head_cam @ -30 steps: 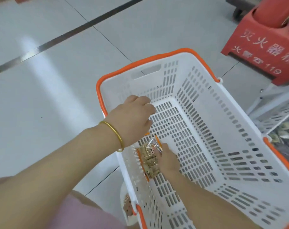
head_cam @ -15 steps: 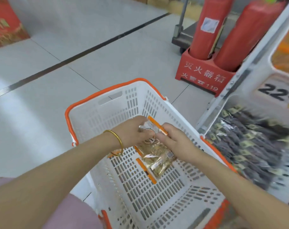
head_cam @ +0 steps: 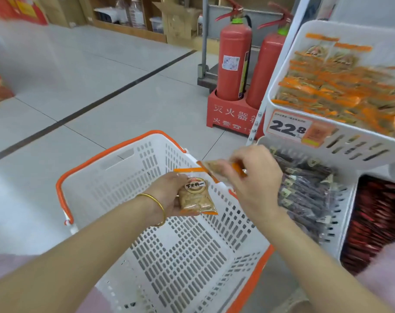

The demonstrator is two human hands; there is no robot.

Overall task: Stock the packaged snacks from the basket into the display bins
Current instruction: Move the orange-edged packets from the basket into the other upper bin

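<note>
Two packaged snacks are held over the basket (head_cam: 115, 190), one in each hand. The left hand (head_cam: 169, 196) grips the first packet (head_cam: 195, 196), with fingers curled behind it and the thumb at its near edge. This packet is clear with orange end seals and a round brown label, and it stands roughly upright against the palm. The right hand (head_cam: 256, 177) pinches the second packet (head_cam: 214, 168) at its orange-sealed end between thumb and fingertips (motion blur hides the print and contents). The second packet sits just beyond and to the right of the left-hand grip. Its near corner is close to the first packet's top seal, but contact cannot be confirmed.

The white slotted basket has an orange rim and lies directly beneath both grips. A gold bangle (head_cam: 157, 203) sits on the wrist just behind the left-hand grip.

The lower bin (head_cam: 346, 211) is immediately right of the right-hand grip and holds dark packets (head_cam: 305, 190). The upper bin (head_cam: 361, 152) is above and to the right of that grip and holds orange-sealed packets (head_cam: 341, 86). Its front wall carries a price tag (head_cam: 288, 128) reading 22.8. Red packets (head_cam: 377, 222) lie further right and lower. Two fire extinguishers (head_cam: 233, 62) stand in a red stand (head_cam: 230, 116), well beyond both grips.
</note>
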